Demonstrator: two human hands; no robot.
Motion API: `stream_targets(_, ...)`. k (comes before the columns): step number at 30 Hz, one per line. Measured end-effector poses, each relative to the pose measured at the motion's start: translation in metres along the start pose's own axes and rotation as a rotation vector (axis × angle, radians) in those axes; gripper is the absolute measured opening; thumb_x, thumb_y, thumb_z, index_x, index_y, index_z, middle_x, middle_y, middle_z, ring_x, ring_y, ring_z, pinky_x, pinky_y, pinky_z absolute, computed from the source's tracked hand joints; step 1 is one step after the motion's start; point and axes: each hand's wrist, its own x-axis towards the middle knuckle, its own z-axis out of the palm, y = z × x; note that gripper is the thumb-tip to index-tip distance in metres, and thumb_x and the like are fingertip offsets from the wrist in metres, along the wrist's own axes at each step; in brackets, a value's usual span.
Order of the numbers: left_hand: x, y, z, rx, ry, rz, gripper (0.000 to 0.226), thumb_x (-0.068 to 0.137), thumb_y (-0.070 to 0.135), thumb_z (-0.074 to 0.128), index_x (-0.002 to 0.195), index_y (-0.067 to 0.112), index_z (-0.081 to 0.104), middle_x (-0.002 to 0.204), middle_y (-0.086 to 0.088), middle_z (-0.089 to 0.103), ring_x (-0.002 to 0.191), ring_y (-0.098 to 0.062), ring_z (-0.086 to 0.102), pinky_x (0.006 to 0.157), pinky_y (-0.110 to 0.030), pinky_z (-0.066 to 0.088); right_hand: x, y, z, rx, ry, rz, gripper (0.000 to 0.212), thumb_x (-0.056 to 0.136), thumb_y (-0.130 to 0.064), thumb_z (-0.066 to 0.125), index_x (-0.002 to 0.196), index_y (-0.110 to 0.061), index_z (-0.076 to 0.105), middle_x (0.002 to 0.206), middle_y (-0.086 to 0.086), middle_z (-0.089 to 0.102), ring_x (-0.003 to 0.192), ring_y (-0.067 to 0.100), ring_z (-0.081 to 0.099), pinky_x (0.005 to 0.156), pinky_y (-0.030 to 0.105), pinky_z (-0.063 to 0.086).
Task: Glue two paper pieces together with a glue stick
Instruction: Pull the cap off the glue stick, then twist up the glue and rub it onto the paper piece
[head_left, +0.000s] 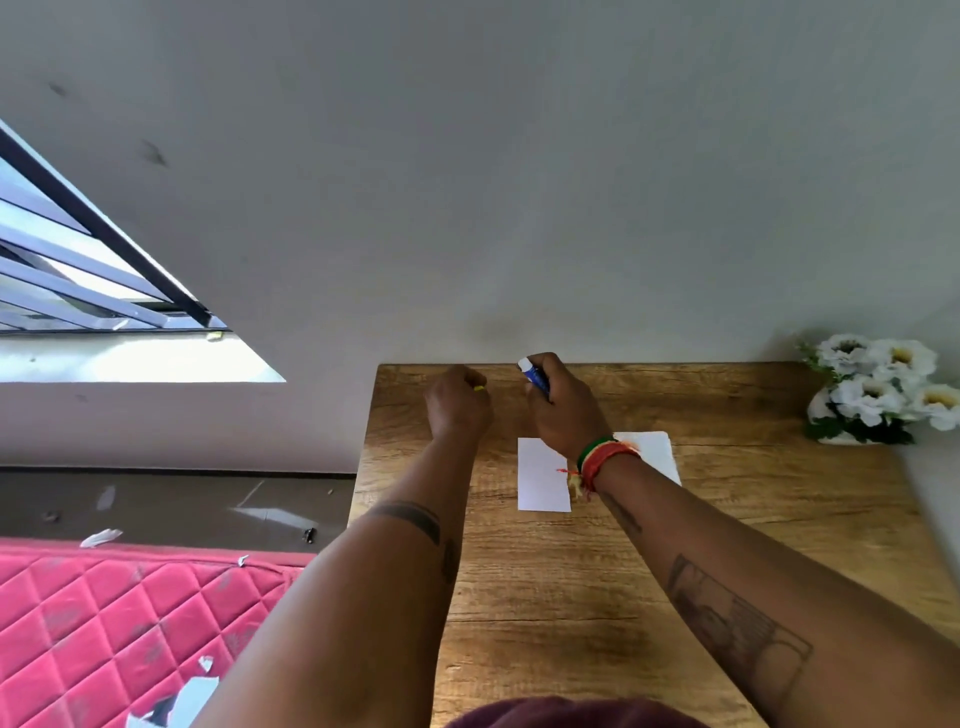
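Observation:
Two white paper pieces lie on the wooden table (571, 597): one paper (540, 475) in the middle, a second paper (657, 452) to its right, partly hidden by my right wrist. My right hand (563, 410) is closed around a blue and white glue stick (535, 376), its white end pointing up and left near the table's far edge. My left hand (457, 402) is closed beside it, a little to the left, with a small yellow thing (478, 388) showing at its fingertips, likely the cap.
A bunch of white artificial flowers (878, 389) stands at the table's far right corner. A grey wall rises right behind the table. Left of the table are a brown floor, a pink quilted mattress (119, 623) with paper scraps, and a barred window (78, 270).

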Motion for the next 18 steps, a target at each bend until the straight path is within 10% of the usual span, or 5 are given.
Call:
stream_targets(6,0.008,-0.028,0.014,0.157,-0.040,0.030,0.025,0.094,0.006,0.066,0.115,0.017,0.071,0.118,-0.005,0.070,0.093,-0.012,0.056,0.062,-0.018,0.038,0.008,0.008,0.023,0.014,-0.039,0.070,0.032,0.096,-0.017,0.067,0.126,-0.020,0.057,0.123,0.003,0.072,0.108,0.021,0.069,0.085,0.028,0.055)
stream_targets(18,-0.003,-0.023,0.019,0.325,-0.165,0.007,0.041,0.091,0.009,0.069,0.130,0.017,0.057,0.135,-0.015,0.046,0.108,-0.035,0.063,0.080,-0.039,0.056,0.013,0.004,0.028,0.160,-0.013,0.170,0.028,0.093,-0.024,0.071,0.119,-0.027,0.063,0.112,-0.010,0.072,0.098,0.009,0.067,0.085,0.025,0.053)
